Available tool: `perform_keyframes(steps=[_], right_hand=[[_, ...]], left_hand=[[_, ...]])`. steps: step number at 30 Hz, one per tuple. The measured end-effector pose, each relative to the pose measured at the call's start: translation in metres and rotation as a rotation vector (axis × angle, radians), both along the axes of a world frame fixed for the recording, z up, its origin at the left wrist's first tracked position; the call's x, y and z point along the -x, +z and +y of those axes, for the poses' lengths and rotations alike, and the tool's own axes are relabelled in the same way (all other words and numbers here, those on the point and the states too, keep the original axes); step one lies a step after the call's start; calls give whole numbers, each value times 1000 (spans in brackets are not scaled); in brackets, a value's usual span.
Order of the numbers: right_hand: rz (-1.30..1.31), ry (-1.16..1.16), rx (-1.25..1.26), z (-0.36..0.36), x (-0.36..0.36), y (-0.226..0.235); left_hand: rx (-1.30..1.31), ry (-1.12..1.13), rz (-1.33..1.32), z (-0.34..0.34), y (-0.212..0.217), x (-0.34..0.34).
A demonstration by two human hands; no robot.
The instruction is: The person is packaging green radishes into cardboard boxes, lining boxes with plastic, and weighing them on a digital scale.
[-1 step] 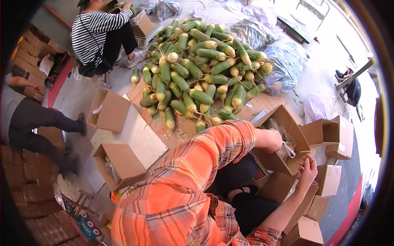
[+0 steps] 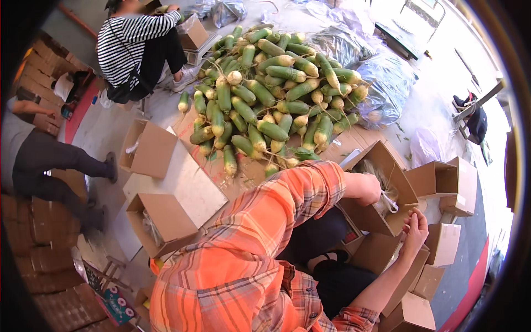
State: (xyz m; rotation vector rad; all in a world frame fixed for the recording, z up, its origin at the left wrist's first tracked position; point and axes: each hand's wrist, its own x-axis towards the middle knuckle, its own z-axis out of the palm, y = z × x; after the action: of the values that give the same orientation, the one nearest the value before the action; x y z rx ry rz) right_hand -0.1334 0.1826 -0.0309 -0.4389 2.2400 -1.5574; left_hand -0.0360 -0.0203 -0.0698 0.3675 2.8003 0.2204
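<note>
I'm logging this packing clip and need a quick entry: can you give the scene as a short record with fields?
Setting: floor work area seen from above
Left hand: reaching inside the open cardboard box, at its clear plastic liner
Right hand: on the box's near edge
Produce: heap of green-and-white radishes on the floor beyond
Nearby: empty open boxes, stacked small boxes
Others: person in striped top sitting by the heap

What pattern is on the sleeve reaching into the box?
Orange plaid sleeve, seen in the head view.
</note>
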Motion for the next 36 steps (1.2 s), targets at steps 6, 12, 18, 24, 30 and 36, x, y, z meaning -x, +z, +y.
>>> perform_keyframes(steps=[6, 12, 18, 24, 30, 36], right_hand=[[-7, 38, 5, -5, 1, -4], [-48, 16, -36, 0, -7, 3], [-52, 18, -95, 10, 6, -15], [-51, 22, -152, 12, 11, -28], [-64, 46, -248, 9, 10, -45], [-44, 43, -292, 4, 3, -48]], left_hand=[[-122, 137, -128, -45, 49, -68], [-232, 445, -168, -86, 76, -213], [-142, 1088, -103, -91, 85, -383], [-321, 1989, -77, -80, 46, -516], [-127, 2282, -28, -42, -85, -592], [-635, 2499, -1, -50, -87, -570]])
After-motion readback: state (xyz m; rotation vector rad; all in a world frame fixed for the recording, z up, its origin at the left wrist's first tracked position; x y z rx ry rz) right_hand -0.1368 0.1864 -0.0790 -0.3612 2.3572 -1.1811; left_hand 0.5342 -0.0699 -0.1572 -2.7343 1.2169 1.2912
